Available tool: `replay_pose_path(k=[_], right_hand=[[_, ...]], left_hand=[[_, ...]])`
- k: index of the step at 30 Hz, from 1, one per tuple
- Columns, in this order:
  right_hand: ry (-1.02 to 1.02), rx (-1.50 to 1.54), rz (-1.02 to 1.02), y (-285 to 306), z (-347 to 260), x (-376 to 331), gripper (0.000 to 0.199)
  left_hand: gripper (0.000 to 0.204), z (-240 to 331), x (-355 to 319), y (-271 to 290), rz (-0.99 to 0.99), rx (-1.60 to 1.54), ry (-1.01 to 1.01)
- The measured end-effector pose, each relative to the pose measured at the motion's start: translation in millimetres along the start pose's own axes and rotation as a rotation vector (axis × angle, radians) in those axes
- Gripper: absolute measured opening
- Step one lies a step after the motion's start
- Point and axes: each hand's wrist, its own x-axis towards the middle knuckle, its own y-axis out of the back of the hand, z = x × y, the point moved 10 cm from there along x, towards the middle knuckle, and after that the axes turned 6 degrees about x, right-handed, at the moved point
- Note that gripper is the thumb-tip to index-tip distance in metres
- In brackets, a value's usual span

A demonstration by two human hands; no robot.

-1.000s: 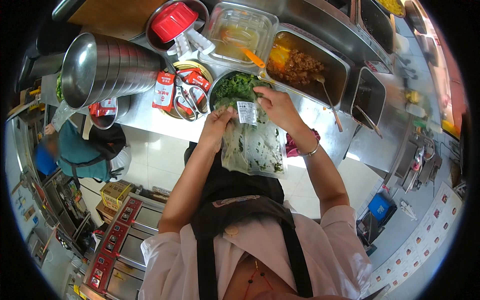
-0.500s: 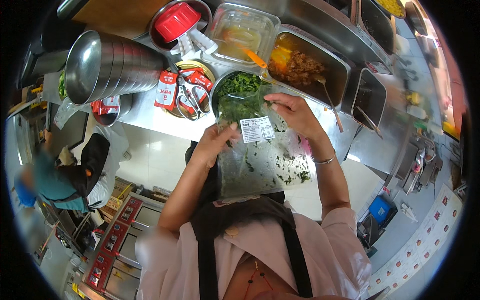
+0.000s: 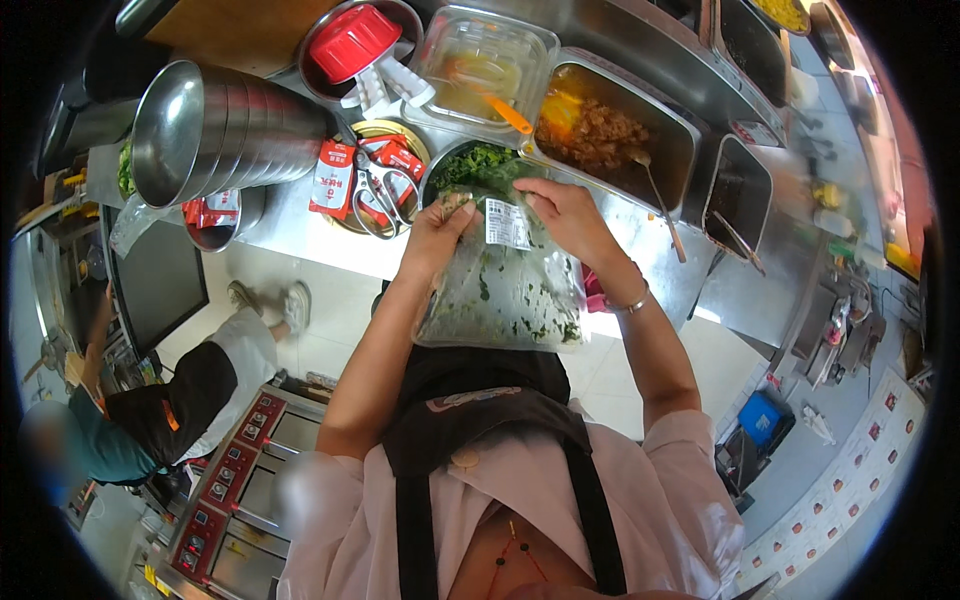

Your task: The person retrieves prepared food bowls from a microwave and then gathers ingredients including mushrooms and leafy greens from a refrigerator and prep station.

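Note:
A clear plastic bag (image 3: 490, 290) with a white label hangs between my hands, bits of chopped greens clinging inside it. My left hand (image 3: 437, 235) pinches its upper left corner, and my right hand (image 3: 568, 212) grips the upper right edge. The top of the bag reaches over a round metal bowl of chopped leafy greens (image 3: 480, 165), hiding the bowl's near part. Left of the bowl, scissors (image 3: 380, 190) lie across red sachets (image 3: 332, 182) on a round container.
Tall stacked metal bowls (image 3: 225, 130) stand at the left. Behind are a red scoop (image 3: 355, 42) and a clear plastic box (image 3: 487, 60) with an orange-handled utensil. A steel pan of brown meat (image 3: 605, 120) holds a spoon. A co-worker (image 3: 170, 400) stands at the lower left.
Both hands have moved the bag slightly left and up toward the bowl, its lower edge rising. The co-worker at left has shifted, with legs and shoes now showing.

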Motion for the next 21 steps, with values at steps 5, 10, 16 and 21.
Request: replay_pose_path(k=[5, 10, 16, 21], right_hand=[[-0.036, -0.005, -0.055, 23, -20, -33, 0.022], [-0.156, 0.0, -0.089, 27, -6, -54, 0.022], [0.068, -0.019, 0.034, 31, -25, -39, 0.021], [0.103, -0.042, 0.055, 32, -25, -39, 0.024]], left_hand=[[0.014, 3, -48, -10, -0.109, 0.095, 0.049], [0.02, -4, -54, -15, -0.141, 0.323, -0.104], [0.019, 19, -21, -22, -0.089, 0.561, -0.274], [0.018, 23, -24, -25, -0.09, 0.53, -0.265]])
